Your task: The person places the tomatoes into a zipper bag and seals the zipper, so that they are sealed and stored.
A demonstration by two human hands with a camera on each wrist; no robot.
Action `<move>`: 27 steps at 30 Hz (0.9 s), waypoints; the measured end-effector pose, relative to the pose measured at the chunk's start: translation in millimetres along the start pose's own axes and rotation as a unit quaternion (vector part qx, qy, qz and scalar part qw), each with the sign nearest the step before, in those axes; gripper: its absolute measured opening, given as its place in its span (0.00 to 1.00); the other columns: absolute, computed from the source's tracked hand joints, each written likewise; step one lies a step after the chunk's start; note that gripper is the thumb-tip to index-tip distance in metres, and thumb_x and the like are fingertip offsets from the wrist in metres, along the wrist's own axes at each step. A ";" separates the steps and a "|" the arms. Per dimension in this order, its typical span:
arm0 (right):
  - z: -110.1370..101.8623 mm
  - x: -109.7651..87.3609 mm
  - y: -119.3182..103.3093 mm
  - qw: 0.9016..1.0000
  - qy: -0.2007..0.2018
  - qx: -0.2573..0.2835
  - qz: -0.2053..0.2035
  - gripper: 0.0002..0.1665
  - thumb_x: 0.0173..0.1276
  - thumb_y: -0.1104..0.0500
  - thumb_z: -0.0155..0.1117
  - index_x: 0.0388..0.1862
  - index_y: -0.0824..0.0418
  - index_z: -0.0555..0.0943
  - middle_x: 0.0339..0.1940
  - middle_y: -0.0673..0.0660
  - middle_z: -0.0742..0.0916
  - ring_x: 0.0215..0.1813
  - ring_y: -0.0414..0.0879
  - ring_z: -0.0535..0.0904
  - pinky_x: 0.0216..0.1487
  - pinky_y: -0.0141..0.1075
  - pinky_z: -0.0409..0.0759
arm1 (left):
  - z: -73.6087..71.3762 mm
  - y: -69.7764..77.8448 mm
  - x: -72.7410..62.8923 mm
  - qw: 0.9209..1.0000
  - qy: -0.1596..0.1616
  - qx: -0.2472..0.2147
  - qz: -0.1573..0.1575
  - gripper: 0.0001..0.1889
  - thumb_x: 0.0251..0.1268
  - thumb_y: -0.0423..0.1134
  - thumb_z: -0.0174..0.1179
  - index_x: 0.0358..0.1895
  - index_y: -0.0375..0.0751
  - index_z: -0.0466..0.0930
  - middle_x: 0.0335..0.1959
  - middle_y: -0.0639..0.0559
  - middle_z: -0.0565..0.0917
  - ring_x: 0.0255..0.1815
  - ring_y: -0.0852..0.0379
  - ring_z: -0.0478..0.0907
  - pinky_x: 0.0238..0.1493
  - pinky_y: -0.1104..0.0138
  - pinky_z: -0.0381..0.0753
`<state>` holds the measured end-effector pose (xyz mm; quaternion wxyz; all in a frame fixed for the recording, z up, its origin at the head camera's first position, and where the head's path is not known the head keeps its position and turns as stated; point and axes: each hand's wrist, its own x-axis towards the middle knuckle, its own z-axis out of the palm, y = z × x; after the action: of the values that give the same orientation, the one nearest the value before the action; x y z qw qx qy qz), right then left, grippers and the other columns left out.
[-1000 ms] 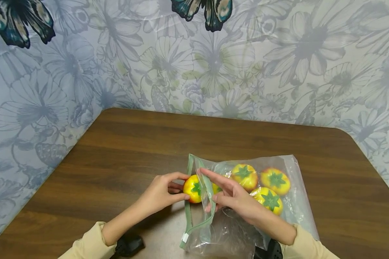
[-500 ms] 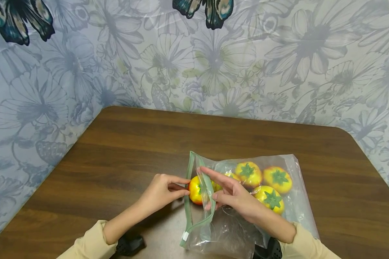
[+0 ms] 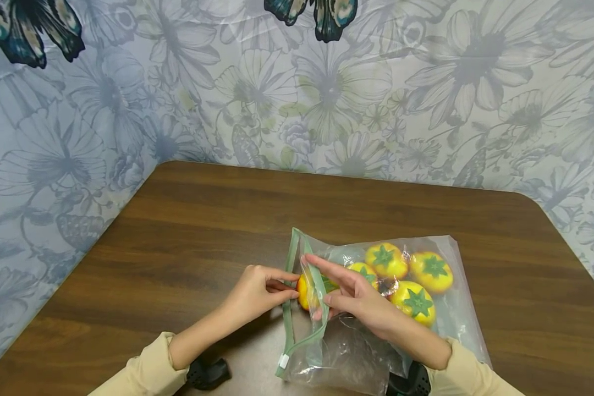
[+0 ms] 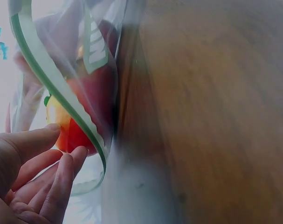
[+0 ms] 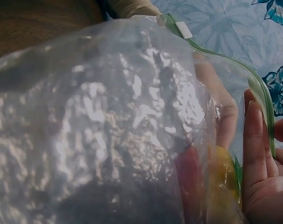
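Observation:
A clear zip bag (image 3: 356,357) with a green edge lies flat, its mouth facing left. My right hand (image 3: 361,302) grips the upper lip of the mouth between thumb and fingers, index finger stretched along the green strip. At the opening is a round yellow-red fruit (image 3: 305,291) with a green leafy top, partly covered by the lip. The thumb and fingertips of my left hand (image 3: 254,291) touch its outer side; in the left wrist view they press against the fruit (image 4: 70,125) just inside the green edge. Several similar fruits (image 3: 386,260) sit deeper in the bag.
Under the bag is a brown wooden table (image 3: 218,214), with a wall cloth (image 3: 326,110) of printed flowers and butterflies behind it. A white slider (image 3: 284,361) sits at the bag's near corner. Dark wrist devices (image 3: 209,374) show under both forearms.
My left hand has moved right, pushing the fruit farther under the bag's lip. The fruits inside have shifted slightly right. My right hand keeps its grip in place.

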<state>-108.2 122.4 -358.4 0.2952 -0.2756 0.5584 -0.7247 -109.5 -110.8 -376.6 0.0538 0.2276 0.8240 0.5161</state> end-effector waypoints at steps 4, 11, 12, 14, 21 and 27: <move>0.3 -0.1 -0.2 1.000 0.003 0.000 0.003 0.36 0.69 0.71 0.50 0.74 0.57 0.55 0.75 0.55 0.54 0.36 0.51 0.83 0.36 0.37 0.80 | 2.8 1.4 1.4 1.000 -0.001 -0.004 0.005 0.12 0.53 0.29 0.68 0.43 0.34 0.84 0.38 0.46 0.85 0.32 0.63 0.82 0.31 0.71 0.80; 0.6 0.7 -0.6 1.000 0.009 -0.007 0.004 0.36 0.69 0.70 0.50 0.74 0.57 0.55 0.75 0.56 0.56 0.35 0.51 0.83 0.36 0.36 0.80 | 6.3 3.9 3.1 1.000 -0.006 -0.003 0.002 0.12 0.52 0.29 0.69 0.42 0.34 0.85 0.38 0.47 0.85 0.31 0.64 0.82 0.31 0.72 0.80; 0.6 0.8 -0.6 1.000 0.010 -0.007 0.004 0.36 0.69 0.71 0.50 0.74 0.57 0.55 0.75 0.56 0.56 0.35 0.51 0.83 0.36 0.37 0.80 | 6.8 4.1 3.2 1.000 -0.007 -0.001 0.003 0.12 0.52 0.29 0.69 0.42 0.34 0.85 0.38 0.47 0.85 0.31 0.64 0.82 0.31 0.72 0.80; 0.7 0.9 -0.7 1.000 0.011 -0.008 0.005 0.36 0.69 0.71 0.50 0.74 0.57 0.55 0.75 0.56 0.56 0.34 0.51 0.83 0.36 0.37 0.80 | 7.6 4.4 3.6 1.000 -0.007 0.002 0.004 0.12 0.52 0.29 0.69 0.42 0.34 0.85 0.38 0.47 0.85 0.31 0.64 0.82 0.31 0.72 0.80; 1.0 0.5 -0.7 1.000 0.017 -0.014 0.009 0.36 0.69 0.70 0.51 0.74 0.57 0.55 0.75 0.56 0.55 0.32 0.48 0.82 0.36 0.38 0.80 | 6.0 3.7 2.0 1.000 -0.009 0.002 0.017 0.12 0.52 0.28 0.68 0.42 0.33 0.84 0.38 0.45 0.85 0.32 0.63 0.82 0.31 0.72 0.80; 0.3 0.5 -0.3 0.999 0.021 -0.027 0.010 0.36 0.69 0.70 0.51 0.74 0.57 0.56 0.75 0.55 0.55 0.34 0.52 0.83 0.35 0.37 0.80 | -7.3 3.8 -6.8 1.000 0.003 0.013 0.016 0.11 0.54 0.30 0.67 0.42 0.34 0.84 0.39 0.45 0.85 0.33 0.62 0.82 0.32 0.71 0.80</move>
<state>-108.3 121.9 -358.0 0.2826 -0.2625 0.5864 -0.7123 -104.6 -118.4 -370.9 0.0399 0.2399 0.8271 0.5068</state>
